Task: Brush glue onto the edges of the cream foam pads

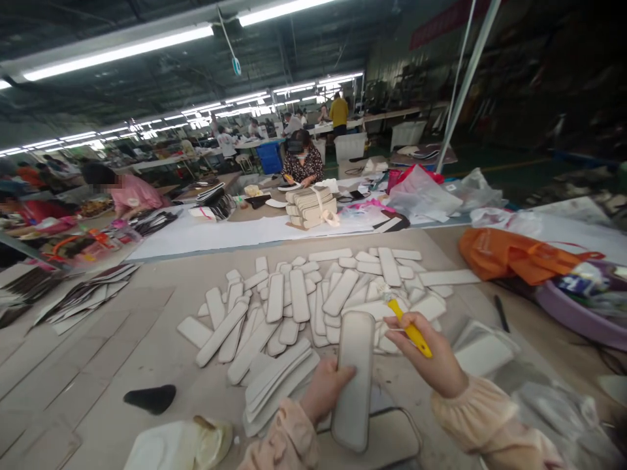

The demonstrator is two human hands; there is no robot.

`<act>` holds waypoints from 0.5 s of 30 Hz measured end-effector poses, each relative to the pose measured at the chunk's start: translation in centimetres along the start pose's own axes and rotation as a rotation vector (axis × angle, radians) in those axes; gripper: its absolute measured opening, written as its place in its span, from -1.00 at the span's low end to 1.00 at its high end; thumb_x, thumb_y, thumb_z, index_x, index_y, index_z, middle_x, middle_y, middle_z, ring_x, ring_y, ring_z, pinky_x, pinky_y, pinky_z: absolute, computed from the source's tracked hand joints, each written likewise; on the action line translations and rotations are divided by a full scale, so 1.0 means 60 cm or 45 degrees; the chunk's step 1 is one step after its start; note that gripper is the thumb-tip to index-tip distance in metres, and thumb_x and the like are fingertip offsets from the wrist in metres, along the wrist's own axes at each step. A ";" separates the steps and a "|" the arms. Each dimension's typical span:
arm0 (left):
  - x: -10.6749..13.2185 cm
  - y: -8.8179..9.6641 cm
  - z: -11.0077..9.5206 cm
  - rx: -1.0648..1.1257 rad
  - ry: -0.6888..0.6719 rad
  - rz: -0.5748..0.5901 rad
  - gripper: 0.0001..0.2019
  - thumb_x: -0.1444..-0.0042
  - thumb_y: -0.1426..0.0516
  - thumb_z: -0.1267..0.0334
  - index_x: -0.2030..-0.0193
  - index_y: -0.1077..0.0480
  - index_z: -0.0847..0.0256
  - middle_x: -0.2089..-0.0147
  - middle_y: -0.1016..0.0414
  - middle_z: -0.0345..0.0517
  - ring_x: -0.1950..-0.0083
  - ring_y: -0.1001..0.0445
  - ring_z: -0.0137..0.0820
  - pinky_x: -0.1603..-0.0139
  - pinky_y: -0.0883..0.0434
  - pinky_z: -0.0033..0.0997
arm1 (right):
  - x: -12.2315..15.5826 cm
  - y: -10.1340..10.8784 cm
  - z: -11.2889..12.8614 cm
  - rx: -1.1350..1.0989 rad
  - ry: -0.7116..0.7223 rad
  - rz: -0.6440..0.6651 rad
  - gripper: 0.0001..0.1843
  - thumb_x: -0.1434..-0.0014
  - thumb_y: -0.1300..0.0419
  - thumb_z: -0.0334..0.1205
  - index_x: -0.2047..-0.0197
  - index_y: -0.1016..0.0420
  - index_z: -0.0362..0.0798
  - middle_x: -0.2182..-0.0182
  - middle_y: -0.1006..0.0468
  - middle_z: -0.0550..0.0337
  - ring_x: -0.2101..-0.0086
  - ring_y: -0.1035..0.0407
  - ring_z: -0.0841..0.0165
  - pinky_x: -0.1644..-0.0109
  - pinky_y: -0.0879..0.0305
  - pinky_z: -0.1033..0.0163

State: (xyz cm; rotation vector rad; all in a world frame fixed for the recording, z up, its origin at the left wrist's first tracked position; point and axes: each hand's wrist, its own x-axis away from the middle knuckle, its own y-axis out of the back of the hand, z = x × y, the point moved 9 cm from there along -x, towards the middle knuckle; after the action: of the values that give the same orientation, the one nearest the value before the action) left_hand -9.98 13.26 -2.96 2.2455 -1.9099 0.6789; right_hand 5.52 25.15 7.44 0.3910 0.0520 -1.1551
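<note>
My left hand grips a long beige panel with rounded corners and a dark edge, thumb on its face; the panel is held up at a tilt. In my right hand is a brush with a yellow handle, its pale bristles pointing away from me, just beyond the panel. Below the held panel lies a wider panel with a dark rim, partly hidden. A fanned stack of pale strips sits left of my left hand. Beyond both hands spreads a loose heap of similar panels.
A whitish plastic container and a black, tapered object are at the near left. On the right are an orange bag, a purple basin and a black pen-like object. A co-worker sits across the table.
</note>
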 end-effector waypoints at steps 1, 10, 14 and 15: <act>-0.024 0.041 -0.010 -0.057 -0.001 -0.084 -0.69 0.06 -0.20 0.07 0.34 -0.45 0.33 0.43 -0.51 -0.06 0.47 -0.44 -0.40 0.46 -0.36 -0.45 | 0.001 0.005 -0.010 0.006 -0.008 -0.038 -0.73 -0.09 -0.21 -0.10 0.26 -0.17 0.04 0.16 -0.52 0.08 0.17 -0.45 0.29 0.15 -0.41 0.26; -0.242 0.315 -0.104 -0.351 0.067 -0.567 -0.72 0.01 -0.19 0.11 0.27 -0.38 0.30 0.39 -0.54 0.04 0.33 -0.52 -0.27 0.34 -0.45 -0.32 | 0.088 0.075 -0.107 0.313 -0.114 -0.161 -0.77 -0.07 -0.21 -0.13 0.27 -0.22 0.04 0.20 -0.57 0.09 0.17 -0.48 0.22 0.15 -0.46 0.26; -0.289 0.358 -0.123 -0.617 0.114 -0.719 -0.73 0.06 -0.22 0.17 0.27 -0.38 0.31 0.29 -0.53 0.11 0.14 -0.50 -0.13 0.18 -0.43 -0.18 | 0.140 0.094 -0.126 0.439 -0.185 -0.194 -0.81 -0.09 -0.20 -0.16 0.26 -0.25 0.03 0.21 -0.56 0.11 0.19 -0.48 0.25 0.16 -0.45 0.28; -0.294 0.365 -0.128 -0.701 0.112 -0.763 -0.71 0.09 -0.23 0.20 0.24 -0.38 0.32 0.22 -0.52 0.15 0.04 -0.45 -0.08 0.11 -0.40 -0.13 | 0.152 0.098 -0.125 0.463 -0.204 -0.217 -0.83 -0.10 -0.19 -0.16 0.27 -0.26 0.03 0.22 -0.56 0.12 0.20 -0.48 0.26 0.17 -0.44 0.28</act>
State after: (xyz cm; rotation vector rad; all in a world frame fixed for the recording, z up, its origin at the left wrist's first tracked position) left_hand -34.87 27.77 -7.54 2.1776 -1.0910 0.1346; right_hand 15.74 21.61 -0.14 0.6220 -0.2729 -1.3641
